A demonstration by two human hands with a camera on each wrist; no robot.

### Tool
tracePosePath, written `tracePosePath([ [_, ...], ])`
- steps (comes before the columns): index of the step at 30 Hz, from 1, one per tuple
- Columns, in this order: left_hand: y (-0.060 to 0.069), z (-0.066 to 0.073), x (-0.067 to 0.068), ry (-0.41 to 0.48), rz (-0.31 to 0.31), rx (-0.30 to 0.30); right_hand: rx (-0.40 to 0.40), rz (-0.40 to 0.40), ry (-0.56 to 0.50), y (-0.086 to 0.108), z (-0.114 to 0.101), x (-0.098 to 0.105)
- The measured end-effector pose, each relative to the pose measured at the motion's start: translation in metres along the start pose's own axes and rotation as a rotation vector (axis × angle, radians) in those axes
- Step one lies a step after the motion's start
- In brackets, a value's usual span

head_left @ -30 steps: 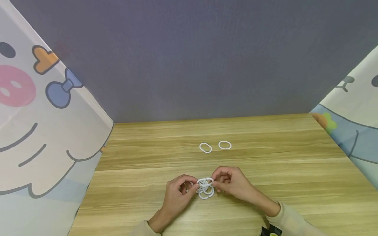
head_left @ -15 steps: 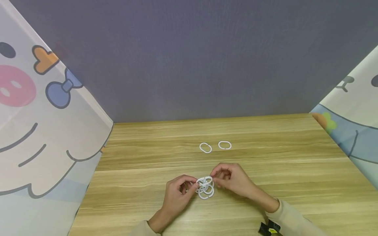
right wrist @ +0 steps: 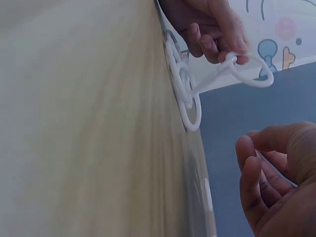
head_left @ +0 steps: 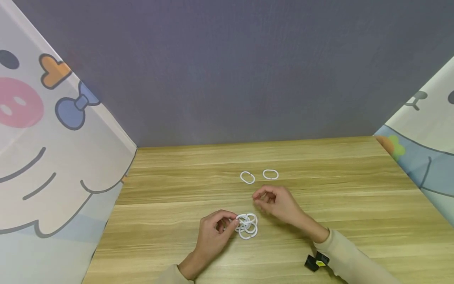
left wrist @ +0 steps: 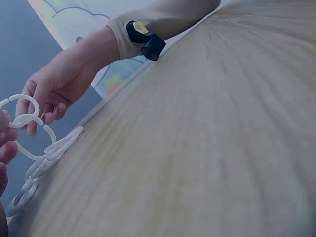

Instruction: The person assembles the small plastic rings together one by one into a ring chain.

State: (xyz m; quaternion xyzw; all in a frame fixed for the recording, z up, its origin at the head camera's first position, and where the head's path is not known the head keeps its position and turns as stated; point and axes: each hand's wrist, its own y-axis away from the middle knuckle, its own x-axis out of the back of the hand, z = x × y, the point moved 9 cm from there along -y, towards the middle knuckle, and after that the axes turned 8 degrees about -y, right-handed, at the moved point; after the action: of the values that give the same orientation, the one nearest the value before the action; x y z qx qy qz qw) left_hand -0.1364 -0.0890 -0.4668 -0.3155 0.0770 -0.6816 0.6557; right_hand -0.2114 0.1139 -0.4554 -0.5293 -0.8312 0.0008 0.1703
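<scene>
My left hand (head_left: 213, 236) pinches a white plastic chain link (right wrist: 256, 85) between thumb and fingertips, raised over the tabletop. Hooked to it is a small heap of linked white oval links (head_left: 252, 237), which rests on the wood; how each one joins is hard to tell. Up and to the right of the heap, my right hand (head_left: 280, 203) hovers with its fingers loosely bent and nothing between them. Farther back lie two loose white links, a tilted one (head_left: 250, 183) on the left and a level one (head_left: 270, 179) on the right, each with a small gap.
The wooden table (head_left: 170, 177) ends at a dark grey panel (head_left: 230, 79) behind. Cartoon-printed panels (head_left: 71, 177) stand along the left and right sides. A small black device (head_left: 315, 261) sits at the right sleeve.
My right hand has let go of the held link and moved away from the heap, up towards the two loose links. My left hand keeps its pinch in the same place.
</scene>
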Motion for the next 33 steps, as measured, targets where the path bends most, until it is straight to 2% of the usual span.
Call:
tracePosePath([
  [8,-0.001,0.001,0.0,-0.017,0.0,-0.006,-0.013,0.062,0.094,-0.014,0.011,0.006],
  [24,-0.001,0.001,0.0,0.006,0.001,-0.005,0.0,0.137,0.174,-0.035,0.024,0.011],
  [30,-0.001,0.001,0.0,-0.005,0.001,-0.01,-0.017,0.144,0.199,-0.039,0.029,0.01],
  [33,-0.001,0.0,0.0,-0.013,0.003,-0.01,-0.018,0.137,0.251,-0.04,0.03,0.008],
])
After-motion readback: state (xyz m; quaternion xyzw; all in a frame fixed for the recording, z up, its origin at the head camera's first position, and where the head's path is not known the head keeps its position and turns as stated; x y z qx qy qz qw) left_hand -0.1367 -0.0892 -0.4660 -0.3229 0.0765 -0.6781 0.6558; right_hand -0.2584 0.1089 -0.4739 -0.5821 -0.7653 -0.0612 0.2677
